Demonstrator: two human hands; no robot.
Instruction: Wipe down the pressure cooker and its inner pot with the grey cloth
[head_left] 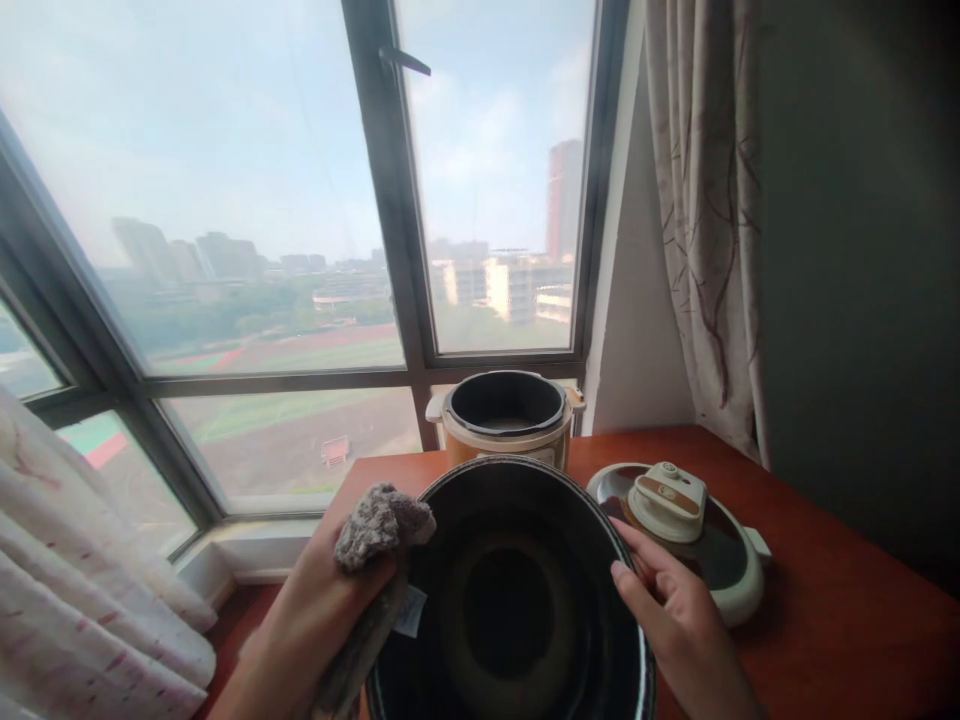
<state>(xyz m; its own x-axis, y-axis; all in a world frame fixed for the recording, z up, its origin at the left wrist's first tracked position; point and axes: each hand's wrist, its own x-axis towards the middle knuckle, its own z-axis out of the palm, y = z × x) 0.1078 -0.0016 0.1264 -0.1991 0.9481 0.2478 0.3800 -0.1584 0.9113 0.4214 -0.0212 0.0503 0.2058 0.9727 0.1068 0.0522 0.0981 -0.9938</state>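
A black inner pot [510,610] is tilted so that its inside faces me. My right hand [667,600] grips its right rim, thumb on the inner side. Bunched in my left hand [337,600] is a grey fluffy cloth [382,525] with a small white label; the hand is closed round it at the pot's left rim. Whether the left fingers also hold the rim is hidden by the cloth. Behind the pot stands the pressure cooker body [506,420], uncovered, its dark inside showing. To the right, the cooker lid [686,530] lies on the table with its knob up.
The reddish-brown wooden table [832,570] stands against a large window [495,180] with grey frames. Patterned curtains [712,200] hang at the right, and another curtain [82,590] drapes at the lower left.
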